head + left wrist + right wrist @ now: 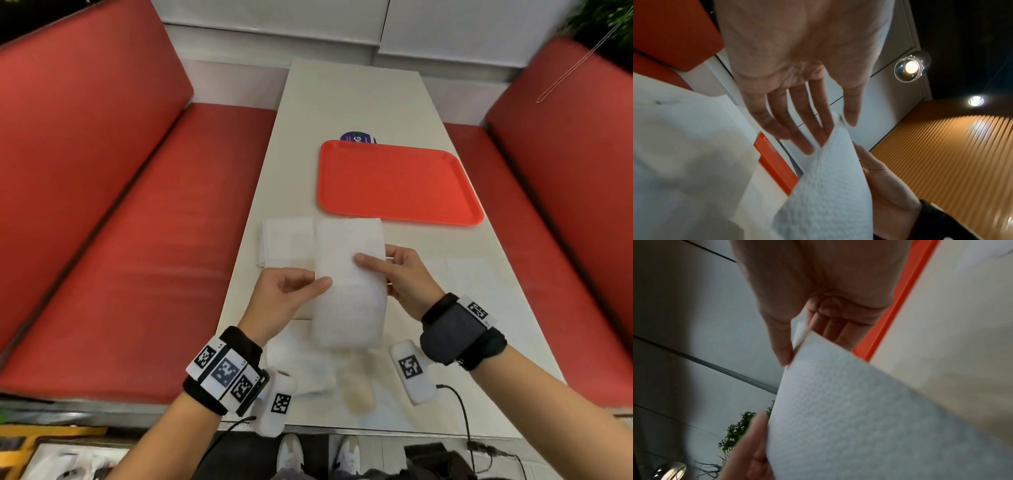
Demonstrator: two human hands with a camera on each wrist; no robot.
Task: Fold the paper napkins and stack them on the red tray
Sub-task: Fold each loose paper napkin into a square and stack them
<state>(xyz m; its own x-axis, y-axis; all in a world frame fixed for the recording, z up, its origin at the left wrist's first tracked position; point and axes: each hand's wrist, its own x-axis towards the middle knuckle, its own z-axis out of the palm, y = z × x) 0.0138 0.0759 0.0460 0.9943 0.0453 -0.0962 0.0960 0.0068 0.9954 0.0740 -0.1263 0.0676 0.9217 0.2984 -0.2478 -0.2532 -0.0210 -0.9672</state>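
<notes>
Head view: both my hands [284, 291] [407, 277] pinch one napkin [349, 284] in their fingers, lifted off the surface. Uneven edges, I judge, would skew the fold; the tray [397, 181] sits bare.

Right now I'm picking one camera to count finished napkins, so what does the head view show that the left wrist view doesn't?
Only the head view shows the whole red tray with nothing on it, the napkin stack lying left of the held napkin, the table and both hands: left hand, right hand.

Only the left wrist view shows the ceiling lamps.

Both show the held napkin pinched at its edges by the two hands, and part of the tray's rim.
</notes>
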